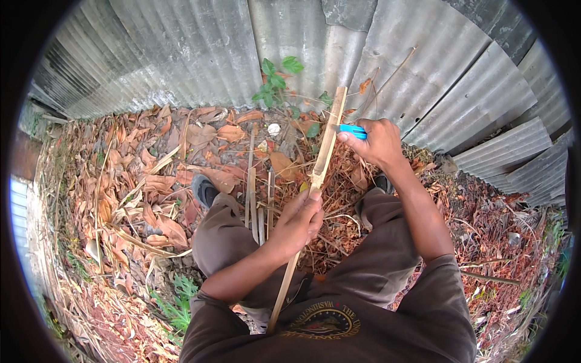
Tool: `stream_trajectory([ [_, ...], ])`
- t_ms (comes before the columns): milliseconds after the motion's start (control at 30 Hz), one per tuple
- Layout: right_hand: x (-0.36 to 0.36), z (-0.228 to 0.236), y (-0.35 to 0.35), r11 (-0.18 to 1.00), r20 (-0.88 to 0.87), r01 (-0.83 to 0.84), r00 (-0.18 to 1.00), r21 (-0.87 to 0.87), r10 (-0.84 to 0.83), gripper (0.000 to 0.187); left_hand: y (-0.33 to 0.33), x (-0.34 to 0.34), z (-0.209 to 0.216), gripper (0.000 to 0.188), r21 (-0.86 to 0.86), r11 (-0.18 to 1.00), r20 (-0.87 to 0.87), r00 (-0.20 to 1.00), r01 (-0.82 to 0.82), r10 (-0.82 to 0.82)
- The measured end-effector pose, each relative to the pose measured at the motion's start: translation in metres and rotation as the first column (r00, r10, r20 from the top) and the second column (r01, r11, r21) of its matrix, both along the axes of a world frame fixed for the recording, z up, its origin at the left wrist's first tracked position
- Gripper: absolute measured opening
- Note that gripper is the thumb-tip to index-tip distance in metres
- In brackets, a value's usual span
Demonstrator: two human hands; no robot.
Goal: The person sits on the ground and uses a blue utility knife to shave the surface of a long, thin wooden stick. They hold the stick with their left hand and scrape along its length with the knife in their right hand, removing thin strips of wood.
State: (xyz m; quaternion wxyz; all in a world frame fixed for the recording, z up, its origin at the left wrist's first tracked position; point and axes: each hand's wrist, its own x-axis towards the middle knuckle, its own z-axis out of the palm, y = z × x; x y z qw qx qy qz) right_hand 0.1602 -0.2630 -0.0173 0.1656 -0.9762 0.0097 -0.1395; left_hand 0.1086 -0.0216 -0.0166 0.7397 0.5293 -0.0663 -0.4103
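My left hand (299, 221) is closed round a long split bamboo strip (327, 143). The strip slants from my shirt front up and away to the right, with a pale, frayed spot just above my fingers. Beyond that spot it is wider, with its hollow face showing. My right hand (381, 143) grips a blue-handled utility knife (353, 131). The front of the knife meets the strip's right edge, a little below the far end; most of its blade cannot be made out.
A corrugated metal fence (302, 45) stands close ahead. Dry leaves (160, 181) cover the ground. More bamboo strips (252, 181) lie between my feet. A small green plant (272, 81) grows at the fence, and a thin stick (390, 78) leans there.
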Motion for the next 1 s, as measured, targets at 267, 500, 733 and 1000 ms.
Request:
stream_trajectory([
  [267, 0.001, 0.000, 0.012, 0.998, -0.053, -0.056, 0.997, 0.022, 0.057, 0.067, 0.008, -0.006, -0.004, 0.029, 0.096, 0.994, 0.067, 0.997, -0.049, 0.043],
  [500, 0.029, -0.010, -0.015, 0.991, -0.043, 0.136, 0.990, -0.015, -0.136, 0.077, 0.010, -0.014, -0.010, 0.028, 0.078, 0.997, 0.056, 0.998, 0.006, -0.010],
  [733, 0.050, -0.021, -0.038, 0.933, -0.063, 0.355, 0.934, 0.055, -0.351, 0.081, 0.004, -0.016, -0.011, 0.033, 0.032, 0.999, 0.038, 0.999, 0.038, -0.039],
  [1000, 0.019, -0.011, -0.057, 0.908, -0.190, 0.379, 0.919, 0.178, -0.347, 0.076, 0.015, -0.002, -0.011, 0.033, -0.012, 1.000, -0.010, 1.000, -0.028, 0.028],
])
